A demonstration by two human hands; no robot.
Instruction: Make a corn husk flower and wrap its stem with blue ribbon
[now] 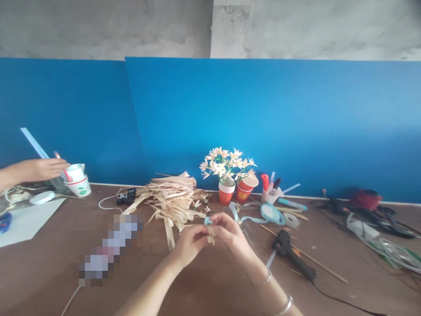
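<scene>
My left hand [190, 245] and my right hand [233, 232] meet over the middle of the table, fingertips pinched together. Between them is a small pale husk flower [211, 239], its pointed petals hanging below the fingers. A bit of light blue ribbon [208, 220] shows just above the fingertips; whether it is held I cannot tell. Beyond my hands lies a heap of dried husk strips [174, 197], with a few loose husk flowers [196, 204] at its right side. Finished-looking pale flowers [223, 162] on green stems stand in stacked paper cups [226, 194].
A black glue gun [292, 254] lies right of my forearm, beside a thin wooden stick [324, 265]. A light blue ribbon roll [272, 213] and a pen cup [270, 196] are behind it. Cables [391, 250] lie far right. Another person's hand [39, 170] reaches toward cups [79, 184] at left.
</scene>
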